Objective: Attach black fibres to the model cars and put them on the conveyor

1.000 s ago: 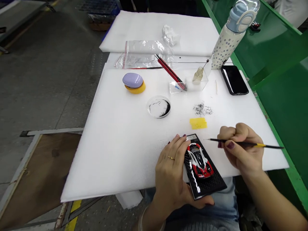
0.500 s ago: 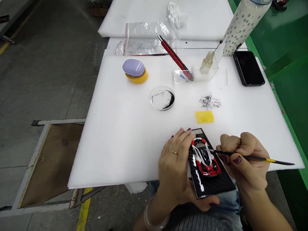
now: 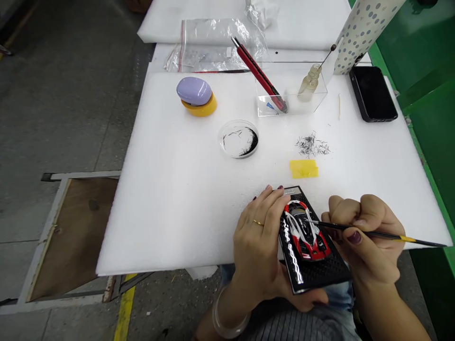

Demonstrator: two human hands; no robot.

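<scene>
Your left hand (image 3: 261,251) holds the black base (image 3: 313,270) at the near edge of the white foam surface (image 3: 185,199). Its fingers lie along the base's left side, the thumb is under the near end, and the grip is closed on the base. A red and white toy car (image 3: 306,230) sits on that base. Your right hand (image 3: 366,237) has its grip closed on a thin black brush (image 3: 377,233), whose tip meets the top of the car.

Just beyond the base lies a yellow pad (image 3: 304,168), and past it a scatter of black slivers (image 3: 313,146). Farther back are a round dish (image 3: 239,139) with black bits and a clear box (image 3: 291,90) holding a red knife (image 3: 259,76) and a small bottle (image 3: 310,80). A purple and yellow case (image 3: 196,96) lies to the left and a phone (image 3: 373,94) to the right.
</scene>
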